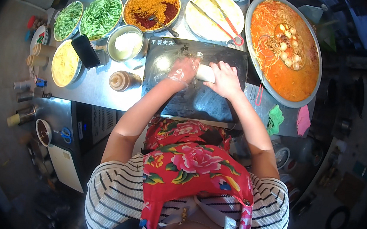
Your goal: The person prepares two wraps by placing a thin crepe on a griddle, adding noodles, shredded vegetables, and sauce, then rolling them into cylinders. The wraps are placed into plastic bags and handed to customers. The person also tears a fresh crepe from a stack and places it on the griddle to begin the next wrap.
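A white rolled wrap (pixel 206 74) lies on the dark square slab (pixel 193 104) in front of me. My left hand (pixel 183 71), in a clear plastic glove, is closed around the wrap's left end. My right hand (pixel 225 79), bare, curls its fingers over the right end. Only the wrap's middle shows between them; its filling is hidden. Dark crumbs (pixel 183 50) dot the slab behind my left hand.
A huge tray of red broth with skewers (pixel 303 88) stands at right. Tongs (pixel 215 12) rest across a pale dish behind the slab. Left of it are a steel pot (pixel 124 57), sauce bottle (pixel 125 81), phone (pixel 85 51) and shredded greens (pixel 101 17). Cloths (pixel 276 119) lie near the right edge.
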A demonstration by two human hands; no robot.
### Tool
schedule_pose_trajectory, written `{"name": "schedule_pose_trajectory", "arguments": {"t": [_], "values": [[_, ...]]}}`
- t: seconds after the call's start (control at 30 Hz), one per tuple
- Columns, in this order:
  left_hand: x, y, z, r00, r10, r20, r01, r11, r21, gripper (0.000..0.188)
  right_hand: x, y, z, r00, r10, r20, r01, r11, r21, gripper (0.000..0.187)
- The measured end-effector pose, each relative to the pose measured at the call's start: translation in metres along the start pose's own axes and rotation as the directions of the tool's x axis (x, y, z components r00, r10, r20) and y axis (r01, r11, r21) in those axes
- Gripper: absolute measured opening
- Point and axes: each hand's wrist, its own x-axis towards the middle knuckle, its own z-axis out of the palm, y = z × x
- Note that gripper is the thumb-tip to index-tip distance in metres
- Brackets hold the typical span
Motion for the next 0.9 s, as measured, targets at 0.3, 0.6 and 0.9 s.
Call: {"name": "schedule_pose_trajectory", "arguments": {"t": [0.3, 0.6, 0.9], "values": [[-0.002, 0.008, 0.002, 0.992, 0.048, -0.121, -0.048, 0.999, 0.000, 0.071, -0.004, -0.005, 0.002, 0.998, 0.042, -0.046, -0.041, 0.999, 0.011, 0.064], [-0.043, 0.021, -0.045, 0.941, 0.017, -0.338, -0.084, 0.979, -0.184, 0.059, -0.026, -0.008, -0.030, 0.989, 0.003, -0.145, 0.001, 1.000, 0.024, 0.062], [-0.121, 0.134, -0.010, 0.823, -0.111, 0.558, 0.250, -0.810, -0.530, 0.033, -0.157, -0.102, -0.019, 0.941, -0.226, -0.252, 0.314, 0.861, 0.401, 0.046]]}}
